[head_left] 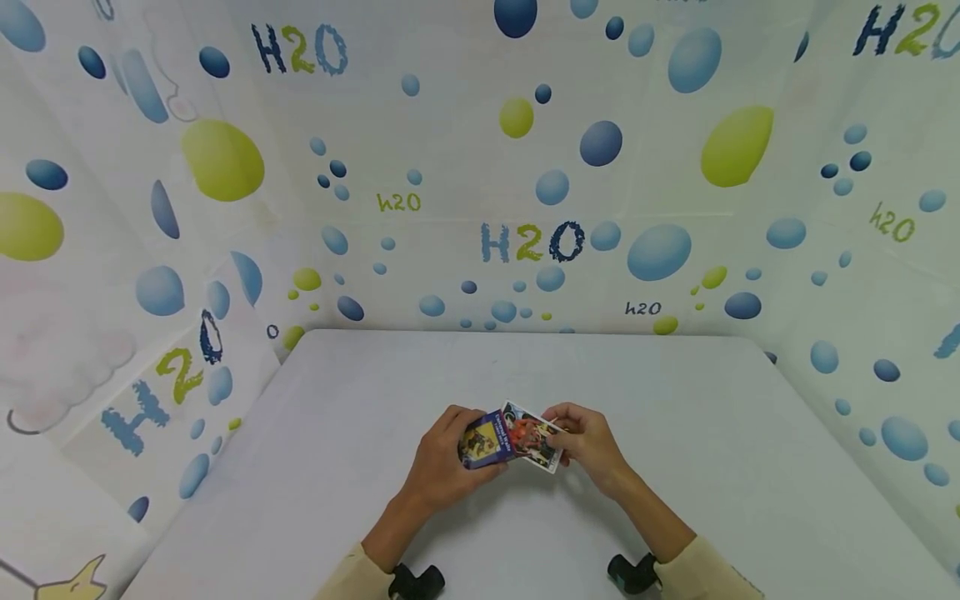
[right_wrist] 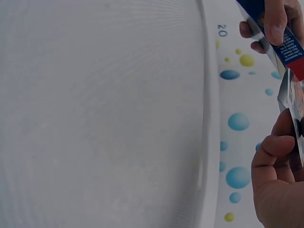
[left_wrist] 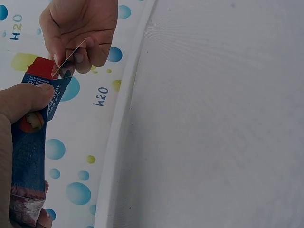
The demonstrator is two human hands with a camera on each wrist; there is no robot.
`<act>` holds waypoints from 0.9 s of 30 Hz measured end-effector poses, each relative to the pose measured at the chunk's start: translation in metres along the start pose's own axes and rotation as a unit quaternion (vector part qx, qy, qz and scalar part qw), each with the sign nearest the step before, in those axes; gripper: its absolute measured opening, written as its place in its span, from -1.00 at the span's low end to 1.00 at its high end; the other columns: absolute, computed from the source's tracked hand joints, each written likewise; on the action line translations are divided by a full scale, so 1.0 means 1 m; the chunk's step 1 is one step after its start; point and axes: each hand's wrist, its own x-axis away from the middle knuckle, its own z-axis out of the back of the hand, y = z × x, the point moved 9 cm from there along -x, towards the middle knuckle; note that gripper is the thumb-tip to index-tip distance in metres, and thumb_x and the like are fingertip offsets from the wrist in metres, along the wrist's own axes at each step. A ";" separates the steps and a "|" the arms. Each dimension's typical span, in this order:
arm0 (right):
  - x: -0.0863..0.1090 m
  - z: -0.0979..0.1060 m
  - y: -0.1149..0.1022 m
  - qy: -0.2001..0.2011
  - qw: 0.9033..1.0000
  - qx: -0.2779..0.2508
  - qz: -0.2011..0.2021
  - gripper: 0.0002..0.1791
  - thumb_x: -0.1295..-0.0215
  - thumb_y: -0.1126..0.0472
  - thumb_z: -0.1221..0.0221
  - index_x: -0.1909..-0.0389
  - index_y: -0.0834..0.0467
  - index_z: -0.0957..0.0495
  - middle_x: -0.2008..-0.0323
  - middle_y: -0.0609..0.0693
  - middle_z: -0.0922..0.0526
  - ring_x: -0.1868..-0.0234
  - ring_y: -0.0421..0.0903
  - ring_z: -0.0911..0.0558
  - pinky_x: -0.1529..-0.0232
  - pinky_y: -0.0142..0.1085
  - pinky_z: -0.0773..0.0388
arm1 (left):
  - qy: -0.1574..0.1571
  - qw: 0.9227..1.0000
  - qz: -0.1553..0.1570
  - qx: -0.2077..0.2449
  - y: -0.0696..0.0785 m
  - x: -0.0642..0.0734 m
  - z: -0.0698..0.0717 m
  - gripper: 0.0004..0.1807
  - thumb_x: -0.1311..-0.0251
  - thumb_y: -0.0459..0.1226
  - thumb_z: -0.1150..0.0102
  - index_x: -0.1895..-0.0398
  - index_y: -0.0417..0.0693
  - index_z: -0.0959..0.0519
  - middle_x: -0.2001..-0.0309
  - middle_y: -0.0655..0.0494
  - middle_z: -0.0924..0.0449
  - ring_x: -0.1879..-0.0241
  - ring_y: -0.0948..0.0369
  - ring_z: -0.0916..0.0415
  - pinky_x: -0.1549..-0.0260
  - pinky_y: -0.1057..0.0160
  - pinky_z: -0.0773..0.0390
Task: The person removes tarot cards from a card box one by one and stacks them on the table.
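Note:
My left hand (head_left: 441, 462) grips a small blue card box (head_left: 486, 440) with a yellow picture on its front. In the left wrist view the box (left_wrist: 29, 142) shows a red flap (left_wrist: 42, 67) at its opened end, and the thumb lies along its side. My right hand (head_left: 592, 442) pinches a white-bordered illustrated card (head_left: 531, 435) by its outer edge. The card's other end meets the box's opened end; how far it reaches inside is hidden. In the right wrist view the card (right_wrist: 295, 102) is seen nearly edge-on, beneath the box (right_wrist: 285, 47).
Both hands are above a white table (head_left: 360, 392). Behind and beside it hangs a white cloth (head_left: 450, 150) printed with blue and green drops and H2O lettering. Dark devices (head_left: 416, 582) sit at both wrists, near the sleeves.

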 end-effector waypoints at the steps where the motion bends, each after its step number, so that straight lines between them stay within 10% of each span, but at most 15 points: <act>1: 0.000 -0.001 -0.002 -0.005 1.000 0.008 0.009 -0.65 -0.15 0.52 -0.20 0.00 0.37 -0.54 0.39 0.08 -0.63 0.49 -0.12 -0.53 0.57 -0.34 -0.47 | 0.000 1.000 0.000 0.000 0.000 0.000 0.000 -0.24 0.15 -0.02 -0.66 -0.15 -0.04 -0.54 -0.03 0.19 -0.50 0.08 0.35 -0.48 0.10 0.29 -0.61; 16: 0.001 -0.012 -0.025 -0.052 0.985 0.114 0.122 -0.76 -0.20 0.51 -0.21 0.16 0.22 -0.66 0.17 0.15 -0.75 0.12 -0.02 -0.67 0.34 -0.32 -0.60 | -0.009 1.000 -0.001 0.006 -0.002 0.001 -0.005 -0.24 0.14 -0.02 -0.66 -0.16 -0.05 -0.54 -0.03 0.20 -0.49 0.09 0.35 -0.48 0.11 0.30 -0.61; 27: 0.001 -0.014 -0.030 -0.069 0.980 0.126 0.137 -0.72 -0.20 0.55 -0.12 0.19 0.24 -0.70 0.19 0.16 -0.74 0.24 -0.07 -0.66 0.20 -0.34 -0.63 | -0.012 1.000 -0.004 0.003 -0.001 0.002 -0.005 -0.23 0.15 -0.01 -0.66 -0.16 -0.03 -0.54 -0.02 0.21 -0.49 0.10 0.37 -0.47 0.13 0.32 -0.60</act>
